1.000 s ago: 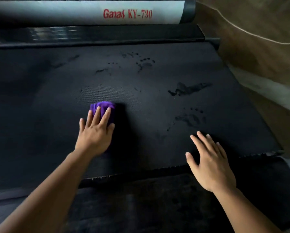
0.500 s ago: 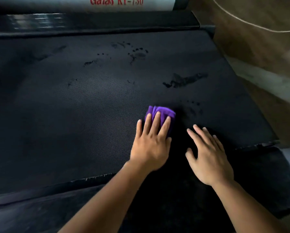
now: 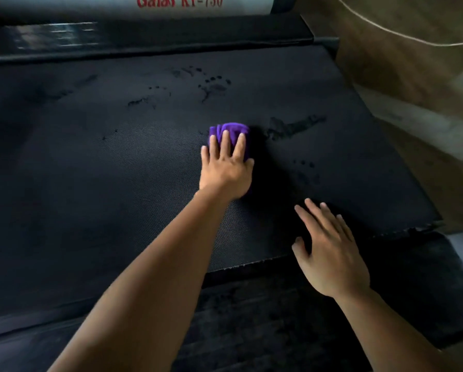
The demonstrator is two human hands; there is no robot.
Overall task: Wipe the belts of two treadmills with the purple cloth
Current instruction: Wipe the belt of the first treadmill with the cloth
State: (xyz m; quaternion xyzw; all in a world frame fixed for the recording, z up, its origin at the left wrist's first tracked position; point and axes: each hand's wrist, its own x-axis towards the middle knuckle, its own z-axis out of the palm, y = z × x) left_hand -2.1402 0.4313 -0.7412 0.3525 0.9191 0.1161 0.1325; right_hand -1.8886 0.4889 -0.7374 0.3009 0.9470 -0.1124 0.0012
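Observation:
The black textured treadmill belt point(image 3: 117, 170) fills most of the view and carries dark wet smears and paw-like spots toward its far and right parts. My left hand point(image 3: 226, 165) presses the bunched purple cloth point(image 3: 229, 131) flat onto the belt near its middle, fingers straight over the cloth, whose far edge shows beyond my fingertips. My right hand point(image 3: 329, 251) rests flat on the belt's near right edge, fingers spread, holding nothing.
A white and black motor cover point(image 3: 144, 4) with red lettering spans the far end of the belt. A dark side rail point(image 3: 278, 318) runs along the near edge. Brown floor point(image 3: 413, 76) with a thin white cord point(image 3: 386, 30) lies to the right.
My left hand has slid the cloth from the belt's left-middle to the right, then further away toward the dark smear. My right hand has stayed planted near the right edge.

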